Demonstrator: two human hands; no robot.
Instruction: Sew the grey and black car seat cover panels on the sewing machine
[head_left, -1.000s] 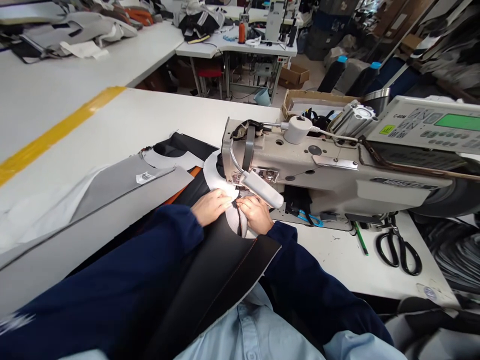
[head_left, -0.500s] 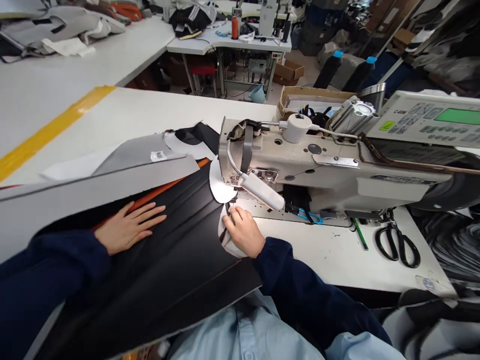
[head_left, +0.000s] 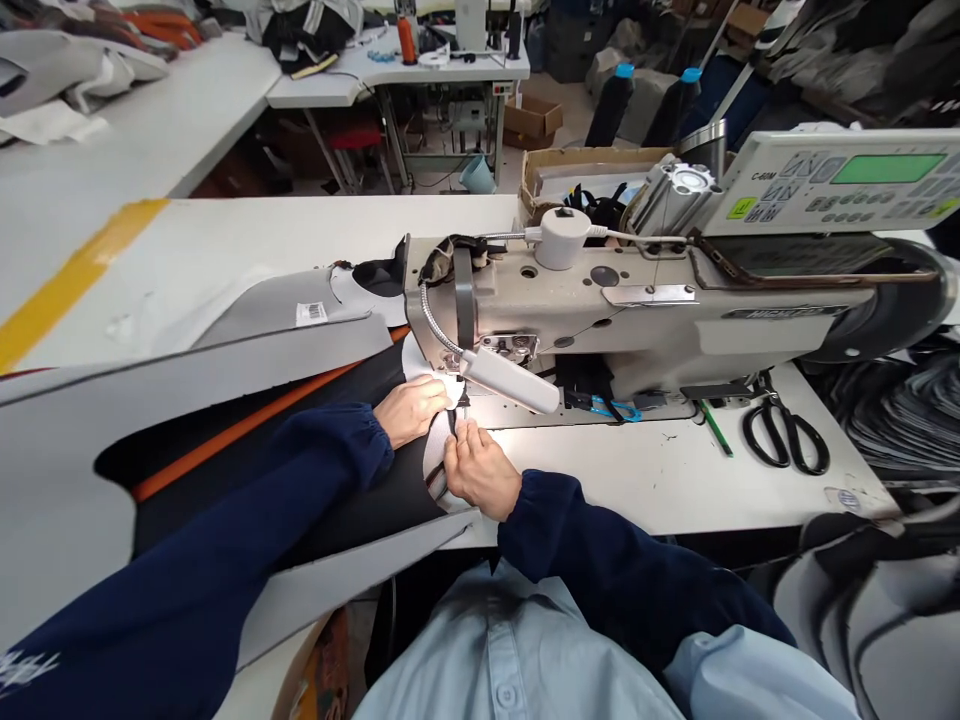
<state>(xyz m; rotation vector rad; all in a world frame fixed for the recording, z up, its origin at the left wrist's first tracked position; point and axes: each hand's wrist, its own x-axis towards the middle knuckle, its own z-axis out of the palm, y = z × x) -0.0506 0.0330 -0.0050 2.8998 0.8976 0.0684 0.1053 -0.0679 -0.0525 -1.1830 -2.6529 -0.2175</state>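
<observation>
A black sheet of cover material (head_left: 360,520) with a grey-white backing and an orange strip (head_left: 247,430) lies across the table, its curved pale edge under the head of a sewing machine (head_left: 555,310). Just left of the needle area, my left hand (head_left: 411,410) has its fingers closed on the material by the edge. My right hand (head_left: 480,468) is on the near side of the presser foot (head_left: 463,400), fingers curled and pressed together on the pale edge. Both sets of fingertips are partly hidden. A small white lamp (head_left: 510,378) lights the spot.
Right of the machine bed lie black-handled scissors (head_left: 785,432), a green pen (head_left: 717,430) and blue-handled snips (head_left: 615,408). A control panel (head_left: 840,185) stands behind the machine, near a cardboard box (head_left: 540,165). Stacked cut pieces (head_left: 892,420) fill the far right.
My left hand has come off the black sheet, where it lay flat, and moved right to the needle area, closing its fingers. The sheet's near edge has folded up, showing its pale backing.
</observation>
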